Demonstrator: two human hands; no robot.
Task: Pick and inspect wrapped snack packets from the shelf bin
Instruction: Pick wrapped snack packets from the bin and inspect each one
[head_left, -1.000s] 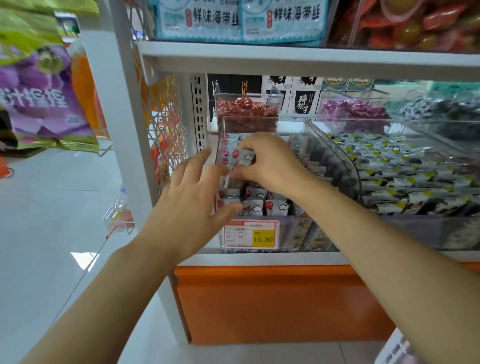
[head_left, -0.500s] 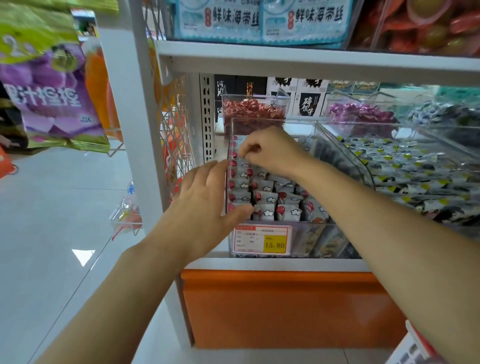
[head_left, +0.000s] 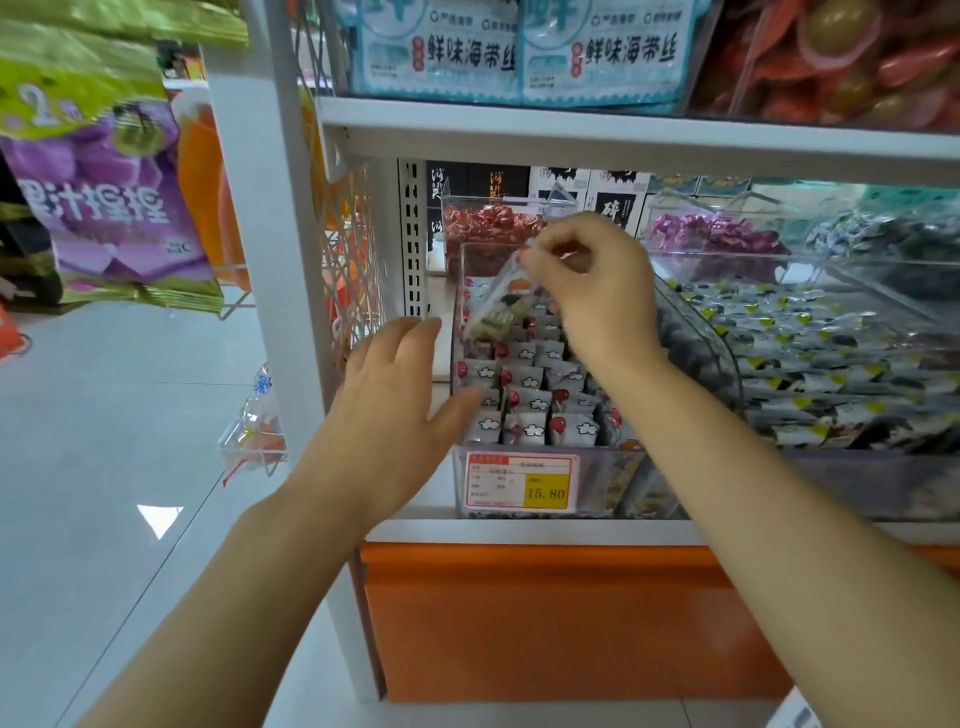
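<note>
A clear plastic bin (head_left: 460, 332) on the shelf holds several small silver snack packets (head_left: 530, 410) with red and white marks. My right hand (head_left: 597, 291) pinches one wrapped packet (head_left: 496, 306) by its top corner, so it hangs tilted above the bin's rows. My left hand (head_left: 395, 405) hovers open at the bin's left front corner, fingers spread, thumb near the front packets, holding nothing.
A red and yellow price tag (head_left: 522, 480) reading 15.80 sits on the bin's front. A larger clear bin (head_left: 831, 374) of silver, black and yellow packets stands to the right. The white shelf post (head_left: 260, 208) rises at left, the upper shelf (head_left: 623, 140) close overhead.
My right hand has lifted a packet out of the rows and raised it above the bin. My left hand stayed at the bin's left front corner, open.
</note>
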